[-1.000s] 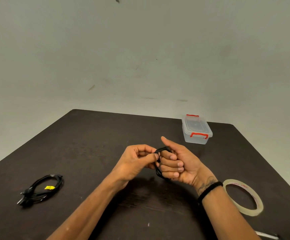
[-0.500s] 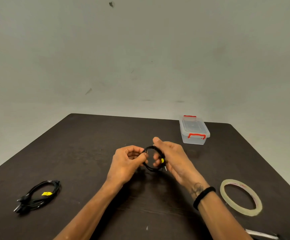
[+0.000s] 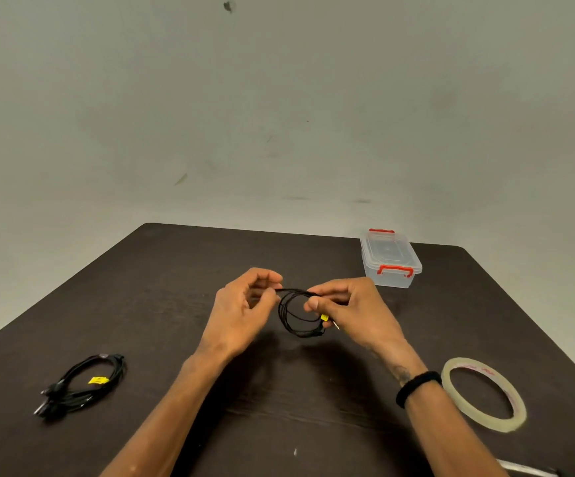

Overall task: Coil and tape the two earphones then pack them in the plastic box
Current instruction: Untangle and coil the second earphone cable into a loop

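Both hands up off the surface (image 3: pixel 182 270), meeting in the middle over a small black earphone coil (image 3: pixel 298 315). Right hand (image 3: pixel 351 309) pinching the top-right of the loops between thumb and curled fingers, probably to keep the turns stacked so nothing springs apart. Left hand (image 3: pixel 241 311) curled narrow with fingertips at the top-left of the same coil, looks like pinching a strand there, though hard to say how firm that grip is. Holding it from two sides like this makes sense for tidying the loops before taping. Little yellow tag and a metal plug tip poking out just under the right thumb.

Second earphone (image 3: pixel 83 383) lying well off to the left of the left hand, already bundled, yellow tag on it. Can't tell if that one is taped or just coiled. Tape roll (image 3: pixel 483 395) flat on the surface just right of the right wrist, close enough to grab next. Plastic box (image 3: pixel 391 258) past the right hand, lid on, red clips, so still needs opening by the look of it.

Earbuds on the held coil not visible, likely buried behind fingers. Some pale thing (image 3: pixel 523 471) cut off at the bottom edge below the tape, no idea what.
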`<action>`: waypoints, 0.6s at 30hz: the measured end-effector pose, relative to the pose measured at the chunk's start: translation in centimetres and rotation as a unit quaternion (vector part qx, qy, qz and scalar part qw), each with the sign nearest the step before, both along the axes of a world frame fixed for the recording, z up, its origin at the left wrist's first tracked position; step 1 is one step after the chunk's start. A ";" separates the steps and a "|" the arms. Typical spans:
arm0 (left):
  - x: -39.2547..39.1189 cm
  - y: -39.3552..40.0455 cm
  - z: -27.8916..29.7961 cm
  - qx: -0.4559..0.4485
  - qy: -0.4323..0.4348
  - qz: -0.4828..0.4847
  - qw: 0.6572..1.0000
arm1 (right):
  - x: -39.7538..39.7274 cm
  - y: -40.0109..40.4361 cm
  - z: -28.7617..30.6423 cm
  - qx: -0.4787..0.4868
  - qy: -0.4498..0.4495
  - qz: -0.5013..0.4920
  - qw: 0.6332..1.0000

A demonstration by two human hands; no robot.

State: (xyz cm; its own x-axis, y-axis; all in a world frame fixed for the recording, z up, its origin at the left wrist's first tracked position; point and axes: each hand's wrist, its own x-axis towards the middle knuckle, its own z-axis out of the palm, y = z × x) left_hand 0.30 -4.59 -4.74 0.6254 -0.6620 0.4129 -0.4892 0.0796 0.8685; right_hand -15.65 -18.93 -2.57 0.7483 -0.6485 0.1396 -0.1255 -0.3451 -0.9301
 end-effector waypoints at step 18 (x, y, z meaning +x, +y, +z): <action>0.0 -0.3 -0.6 0.035 -0.009 -0.082 0.996 | -0.4 0.1 0.6 0.180 -0.120 0.078 0.973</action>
